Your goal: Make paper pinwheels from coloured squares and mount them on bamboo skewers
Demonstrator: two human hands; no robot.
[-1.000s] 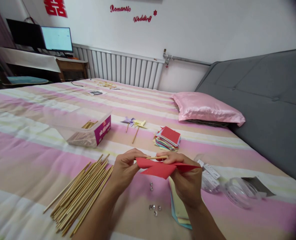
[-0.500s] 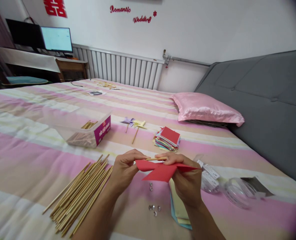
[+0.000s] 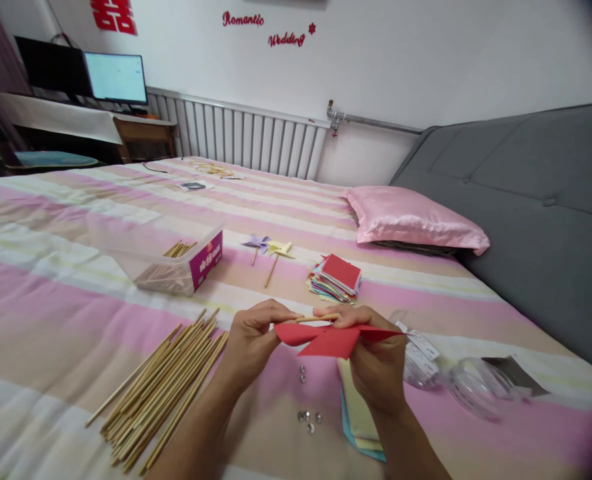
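Both hands meet at the lower middle of the head view around a red paper pinwheel (image 3: pixel 329 342). A short wooden stick (image 3: pixel 319 319) lies across its far side. My left hand (image 3: pixel 253 340) is closed, pinching the stick's left end beside a red blade. My right hand (image 3: pixel 376 360) is closed on the stick's right end and the pinwheel, thumb pressed near the middle; its lower fingers are partly hidden by the paper. Below lie several small shiny metal pieces (image 3: pixel 305 417). Yellow and blue paper sheets (image 3: pixel 361 407) lie partly beneath my right forearm.
Loose wooden sticks (image 3: pixel 163 393) lie at left, behind them a clear plastic box (image 3: pixel 146 267) holding more. Beyond my hands are finished purple (image 3: pixel 257 243) and yellow (image 3: pixel 280 249) pinwheels and a stack of coloured paper (image 3: pixel 341 272). Clear plastic packs (image 3: pixel 421 360) sit at right, a pink pillow (image 3: pixel 416 217) farther back.
The red pinwheel has turned slightly, its front blade now tilted more to the right. Both hands keep hold and have shifted only a little.
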